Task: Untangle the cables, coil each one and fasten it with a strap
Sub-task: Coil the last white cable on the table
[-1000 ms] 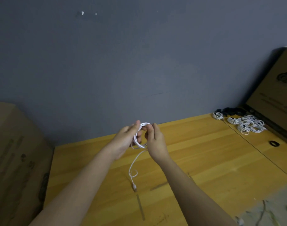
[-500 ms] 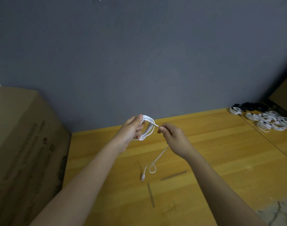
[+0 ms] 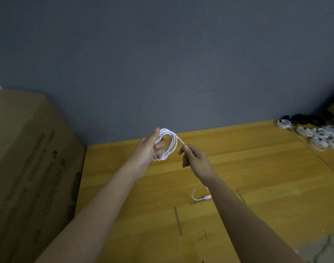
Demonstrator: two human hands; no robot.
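Observation:
My left hand (image 3: 150, 147) holds a coil of white cable (image 3: 170, 143) above the wooden table (image 3: 257, 177), fingers curled through the loops. A short strand runs from the coil to my right hand (image 3: 194, 158), which pinches it between thumb and forefinger. The cable's loose tail with its plug (image 3: 200, 196) lies on the table under my right forearm, partly hidden by it.
Several coiled white cables (image 3: 321, 136) lie at the table's far right, with dark cables (image 3: 303, 118) behind them by the grey wall. A large cardboard box (image 3: 29, 168) stands at the left. Thin strips (image 3: 177, 220) lie on the near table.
My right hand has pulled away from the coil to the right, drawing the strand out. The loose tail has slid right across the table. The view has shifted left.

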